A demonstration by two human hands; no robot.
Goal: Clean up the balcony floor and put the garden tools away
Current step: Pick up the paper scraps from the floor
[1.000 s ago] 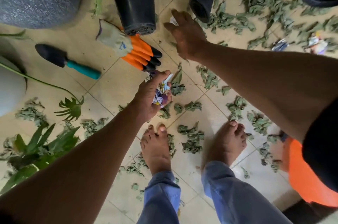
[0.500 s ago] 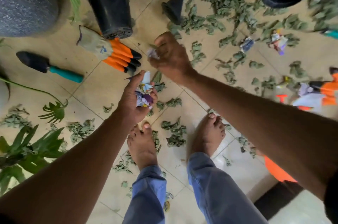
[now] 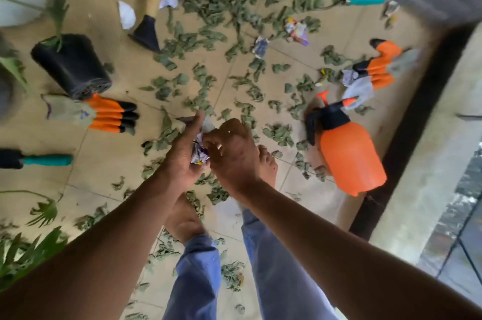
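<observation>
Your left hand [image 3: 182, 163] cups a crumpled wad of white and purple paper scraps [image 3: 199, 154], and your right hand [image 3: 232, 155] meets it there, fingers curled onto the wad; whether it pinches a separate scrap you cannot tell, as the fingers hide it. More crumpled wrappers [image 3: 297, 30] lie on the beige tiled floor [image 3: 104, 168] ahead and to the right, nearer your right hand, among scattered dry green leaves [image 3: 206, 40]. Blur softens the far scraps.

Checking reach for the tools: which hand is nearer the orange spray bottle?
Right. The right hand is just left of the orange spray bottle in the picture, above the feet. The left hand lies beyond it, farther from the bottle, gripping crumpled paper scraps.
</observation>
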